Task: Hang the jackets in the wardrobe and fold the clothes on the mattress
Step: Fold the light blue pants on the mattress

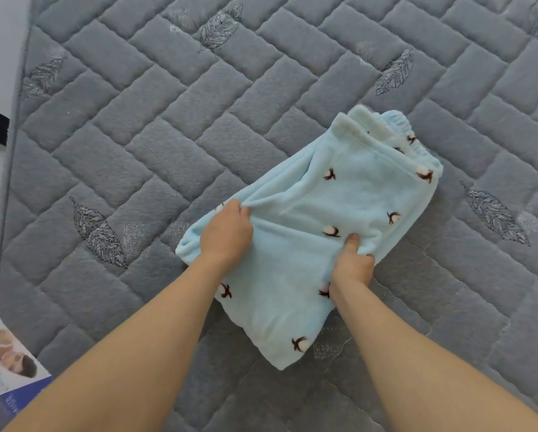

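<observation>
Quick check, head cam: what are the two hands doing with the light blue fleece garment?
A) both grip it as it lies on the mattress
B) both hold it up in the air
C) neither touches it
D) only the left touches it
A: the left hand pinches a ridge of the light blue fleece garment and the right hand grips its edge, while it lies on the grey quilted mattress.

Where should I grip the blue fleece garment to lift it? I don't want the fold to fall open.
Probably grip the blue fleece garment by its two long side edges, one hand each, coming from the near end. The layers stack there; the elastic waistband end looks bulkier.
</observation>
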